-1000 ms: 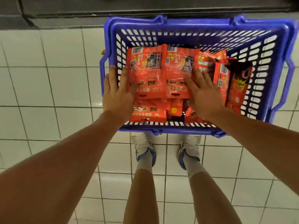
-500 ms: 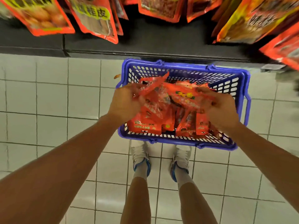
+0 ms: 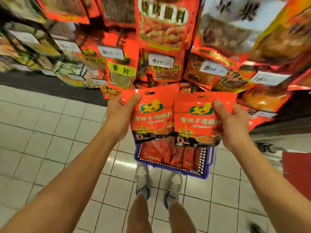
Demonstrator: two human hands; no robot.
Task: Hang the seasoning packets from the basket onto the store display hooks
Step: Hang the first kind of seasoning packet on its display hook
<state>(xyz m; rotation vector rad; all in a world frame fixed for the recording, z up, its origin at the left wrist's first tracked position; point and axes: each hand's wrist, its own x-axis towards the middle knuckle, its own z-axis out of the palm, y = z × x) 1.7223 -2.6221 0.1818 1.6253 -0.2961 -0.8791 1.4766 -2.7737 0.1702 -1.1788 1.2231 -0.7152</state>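
Observation:
Two red seasoning packets are held upright side by side in front of me, fronts facing me. My left hand [image 3: 120, 115] grips the left packet [image 3: 154, 118] at its upper left edge, thumb on the front. My right hand [image 3: 233, 123] grips the right packet [image 3: 196, 121] at its upper right edge. Each packet has a hang hole at the top. Below them the blue basket [image 3: 206, 167] stands on the floor with several more red packets [image 3: 156, 152] inside. The display [image 3: 161, 39] of hanging packets rises just behind; its hooks are hidden by packets.
Rows of red and yellow packets with white price tags [image 3: 160, 60] fill the rack ahead. A dark shelf base [image 3: 50, 87] runs along the white tiled floor [image 3: 50, 132]. My feet [image 3: 143, 180] stand just behind the basket. A red object [image 3: 297, 172] lies at the right.
Both hands lifted two packets out of the basket and turned them upright. My view tilted up from the basket to the display rack.

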